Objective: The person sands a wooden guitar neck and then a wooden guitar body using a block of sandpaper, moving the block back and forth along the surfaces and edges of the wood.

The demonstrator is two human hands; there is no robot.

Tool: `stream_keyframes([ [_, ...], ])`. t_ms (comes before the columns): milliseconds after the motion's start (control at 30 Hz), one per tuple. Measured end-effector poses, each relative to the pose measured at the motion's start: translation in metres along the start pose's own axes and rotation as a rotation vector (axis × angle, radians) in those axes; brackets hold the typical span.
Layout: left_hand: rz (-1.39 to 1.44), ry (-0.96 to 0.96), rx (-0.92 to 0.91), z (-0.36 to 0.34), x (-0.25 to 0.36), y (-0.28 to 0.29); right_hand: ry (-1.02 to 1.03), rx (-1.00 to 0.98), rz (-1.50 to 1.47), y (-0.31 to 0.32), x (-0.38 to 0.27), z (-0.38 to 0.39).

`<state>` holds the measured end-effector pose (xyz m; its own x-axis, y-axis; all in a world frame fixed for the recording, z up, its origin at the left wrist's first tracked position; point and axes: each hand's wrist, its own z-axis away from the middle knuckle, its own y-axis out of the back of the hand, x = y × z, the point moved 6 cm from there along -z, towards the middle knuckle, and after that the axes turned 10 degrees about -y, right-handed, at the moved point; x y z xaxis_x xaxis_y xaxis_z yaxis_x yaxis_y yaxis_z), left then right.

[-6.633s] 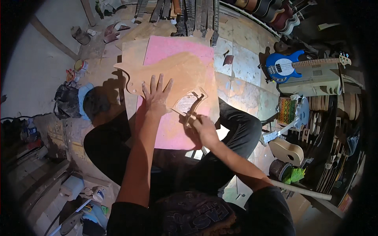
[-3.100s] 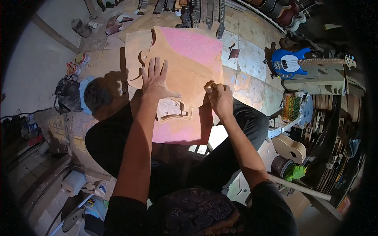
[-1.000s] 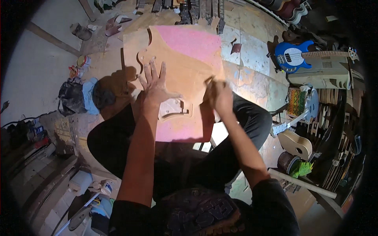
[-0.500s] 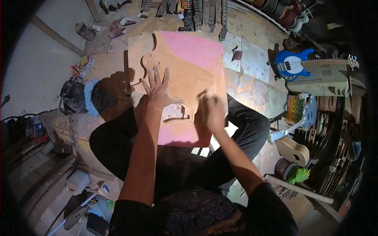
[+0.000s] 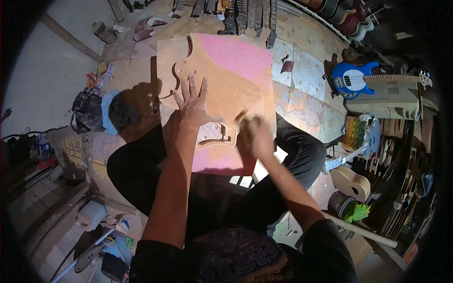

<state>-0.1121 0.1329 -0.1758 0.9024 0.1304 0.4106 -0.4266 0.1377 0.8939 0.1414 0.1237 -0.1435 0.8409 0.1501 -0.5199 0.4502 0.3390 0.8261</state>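
Observation:
A flat tan wooden piece [image 5: 229, 87], cut in the outline of a guitar body, lies on a pink and tan board [image 5: 245, 54] in front of me. Small round holes and a curved cutout show in it. My left hand [image 5: 193, 107] rests flat on the piece with fingers spread, holding nothing. Over the piece's lower right edge, my right hand [image 5: 256, 137] is curled and blurred by motion. A small brown edge [image 5: 241, 114] shows just ahead of its fingers; what it grips I cannot make out.
My bent knees flank the board. Guitar necks [image 5: 255, 19] lie beyond it. To the right are a blue bass guitar [image 5: 354, 80], an unfinished guitar body [image 5: 351, 183] and a bucket [image 5: 340, 202]. Dark plastic bags [image 5: 88, 111] and an open can [image 5: 104, 68] sit at left.
The whole view has shifted slightly. My right hand is still blurred at the lower right of the piece, and my left hand stays spread on the same spot.

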Motion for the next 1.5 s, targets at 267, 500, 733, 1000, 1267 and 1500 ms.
stream_keyframes([
  [267, -0.001, -0.008, 0.015, -0.002, -0.001, -0.005, 0.018, -0.014, 0.091, -0.014, -0.007, 0.013],
  [500, 0.035, -0.036, -0.074, -0.007, 0.01, 0.0, 0.096, 0.411, 0.101, 0.034, 0.02, -0.069],
  [733, -0.008, -0.016, -0.065, -0.003, 0.002, -0.003, 0.125, 0.063, 0.226, -0.01, 0.023, -0.029],
  [1000, -0.001, 0.002, -0.098, -0.002, 0.002, -0.001, 0.085, 0.015, 0.114, -0.021, -0.009, -0.004],
  [1267, -0.002, -0.015, -0.07, -0.006, 0.005, -0.003, 0.019, 0.262, 0.095, 0.015, 0.012, -0.066],
  [1500, -0.001, -0.017, -0.054, 0.0, 0.003, 0.0, -0.096, 0.064, 0.121, 0.019, 0.012, -0.074],
])
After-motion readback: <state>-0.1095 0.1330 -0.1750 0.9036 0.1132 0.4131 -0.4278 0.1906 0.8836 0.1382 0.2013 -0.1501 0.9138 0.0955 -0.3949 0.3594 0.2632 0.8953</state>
